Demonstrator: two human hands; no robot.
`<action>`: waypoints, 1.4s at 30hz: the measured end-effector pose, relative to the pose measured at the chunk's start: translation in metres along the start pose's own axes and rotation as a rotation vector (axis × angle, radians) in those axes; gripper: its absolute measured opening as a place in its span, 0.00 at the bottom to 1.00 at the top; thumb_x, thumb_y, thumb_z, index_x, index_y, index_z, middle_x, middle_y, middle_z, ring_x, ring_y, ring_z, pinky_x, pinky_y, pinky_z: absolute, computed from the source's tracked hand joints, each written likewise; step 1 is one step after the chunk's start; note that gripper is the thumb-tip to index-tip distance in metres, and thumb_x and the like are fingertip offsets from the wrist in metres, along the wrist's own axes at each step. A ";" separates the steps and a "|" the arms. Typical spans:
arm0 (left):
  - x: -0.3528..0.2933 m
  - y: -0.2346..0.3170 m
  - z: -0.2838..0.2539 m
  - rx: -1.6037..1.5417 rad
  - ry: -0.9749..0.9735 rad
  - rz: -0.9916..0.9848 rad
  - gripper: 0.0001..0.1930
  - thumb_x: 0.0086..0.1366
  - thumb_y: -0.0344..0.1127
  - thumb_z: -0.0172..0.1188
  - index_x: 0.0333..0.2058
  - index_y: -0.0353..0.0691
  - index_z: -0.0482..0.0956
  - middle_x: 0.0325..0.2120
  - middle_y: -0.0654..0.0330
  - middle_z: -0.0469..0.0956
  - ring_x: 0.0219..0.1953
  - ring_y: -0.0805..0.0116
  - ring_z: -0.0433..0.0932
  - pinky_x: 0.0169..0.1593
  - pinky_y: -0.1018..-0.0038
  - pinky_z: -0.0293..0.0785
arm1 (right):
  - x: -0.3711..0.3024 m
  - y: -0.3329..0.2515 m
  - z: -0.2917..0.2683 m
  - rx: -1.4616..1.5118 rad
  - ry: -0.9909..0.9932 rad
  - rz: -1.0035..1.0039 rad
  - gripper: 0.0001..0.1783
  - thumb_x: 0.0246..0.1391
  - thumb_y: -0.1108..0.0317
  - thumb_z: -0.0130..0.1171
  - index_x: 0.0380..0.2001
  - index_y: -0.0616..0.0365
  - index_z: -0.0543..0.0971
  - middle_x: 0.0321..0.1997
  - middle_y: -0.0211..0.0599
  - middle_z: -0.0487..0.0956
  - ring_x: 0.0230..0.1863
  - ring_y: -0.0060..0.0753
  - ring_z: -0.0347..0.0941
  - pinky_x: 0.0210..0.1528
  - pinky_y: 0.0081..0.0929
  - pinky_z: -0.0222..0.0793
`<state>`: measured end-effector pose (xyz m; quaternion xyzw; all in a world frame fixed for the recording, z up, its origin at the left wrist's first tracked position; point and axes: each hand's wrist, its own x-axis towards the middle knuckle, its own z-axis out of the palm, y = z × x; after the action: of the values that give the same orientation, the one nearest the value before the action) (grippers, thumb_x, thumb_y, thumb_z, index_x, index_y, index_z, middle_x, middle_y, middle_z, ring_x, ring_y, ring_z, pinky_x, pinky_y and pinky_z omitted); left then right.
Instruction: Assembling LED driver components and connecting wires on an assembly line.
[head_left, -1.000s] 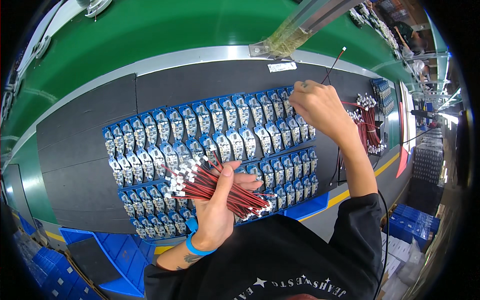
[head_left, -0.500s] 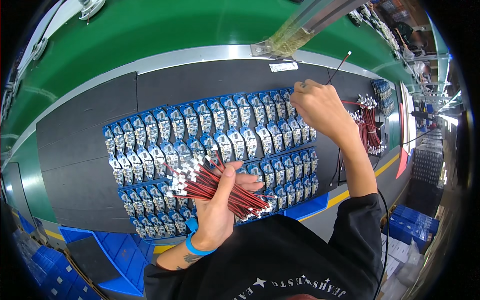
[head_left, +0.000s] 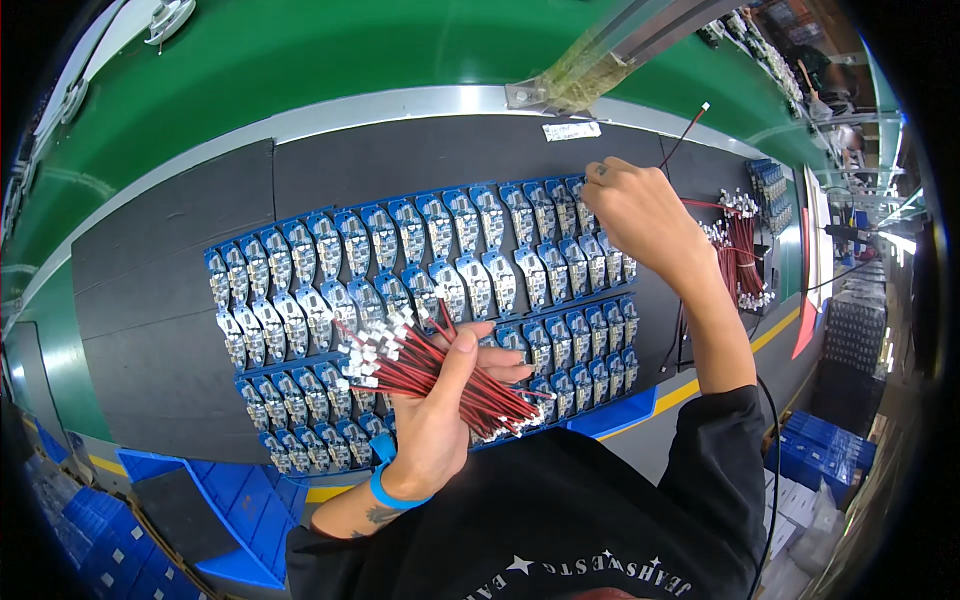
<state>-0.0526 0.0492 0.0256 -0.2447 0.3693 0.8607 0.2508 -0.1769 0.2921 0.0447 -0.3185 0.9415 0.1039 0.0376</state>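
My left hand (head_left: 437,410) is closed loosely round a bundle of red-and-black wire leads (head_left: 420,368) with white plugs at both ends. It hovers over the lower rows of blue circuit boards (head_left: 385,238), hiding some of them. At the top right end of the upper row, my right hand (head_left: 632,212) is closed with its fingertips down against the boards. A single red-and-black wire lead (head_left: 682,137) sticks out behind that hand, its white plug pointing away from me. The fingers cover the pinched end of this lead.
The boards lie on a black mat (head_left: 150,270). More bundled leads (head_left: 738,250) and a small stack of boards (head_left: 770,190) are at the right. A metal post (head_left: 610,55) rises beyond the mat. Blue bins (head_left: 235,510) stand below the near edge.
Both hands hold nearly the same pose. The scene has shifted very slightly in view, and the right fingertips stay at the same end of the upper row.
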 end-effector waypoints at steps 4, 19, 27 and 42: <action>-0.001 0.000 0.000 0.006 -0.075 -0.039 0.17 0.69 0.37 0.50 0.47 0.25 0.71 0.32 0.48 0.80 0.33 0.58 0.82 0.38 0.68 0.79 | 0.002 0.002 0.002 0.003 0.002 -0.011 0.02 0.38 0.77 0.56 0.20 0.61 0.78 0.34 0.39 0.79 0.38 0.36 0.75 0.33 0.31 0.73; -0.003 0.001 0.004 -0.070 0.070 0.108 0.20 0.71 0.39 0.46 0.51 0.25 0.65 0.47 0.40 0.73 0.46 0.52 0.78 0.50 0.63 0.74 | -0.001 -0.068 -0.047 1.791 0.557 0.639 0.09 0.58 0.70 0.54 0.35 0.67 0.77 0.21 0.32 0.76 0.23 0.25 0.75 0.27 0.21 0.74; -0.007 0.000 0.000 0.027 -0.001 0.038 0.21 0.70 0.42 0.48 0.51 0.29 0.65 0.41 0.43 0.76 0.44 0.52 0.79 0.48 0.61 0.75 | 0.009 -0.004 0.000 0.703 -0.053 0.503 0.10 0.41 0.69 0.59 0.22 0.67 0.80 0.23 0.54 0.78 0.28 0.53 0.77 0.35 0.36 0.72; -0.005 0.000 -0.005 0.027 -0.046 0.028 0.20 0.70 0.42 0.46 0.51 0.29 0.66 0.41 0.43 0.76 0.43 0.52 0.79 0.47 0.62 0.77 | 0.025 0.000 0.007 0.573 -0.261 0.513 0.10 0.39 0.67 0.60 0.23 0.66 0.78 0.29 0.53 0.79 0.36 0.53 0.76 0.40 0.39 0.71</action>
<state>-0.0476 0.0441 0.0262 -0.2163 0.3785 0.8645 0.2503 -0.1969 0.2793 0.0342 -0.0341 0.9685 -0.1169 0.2171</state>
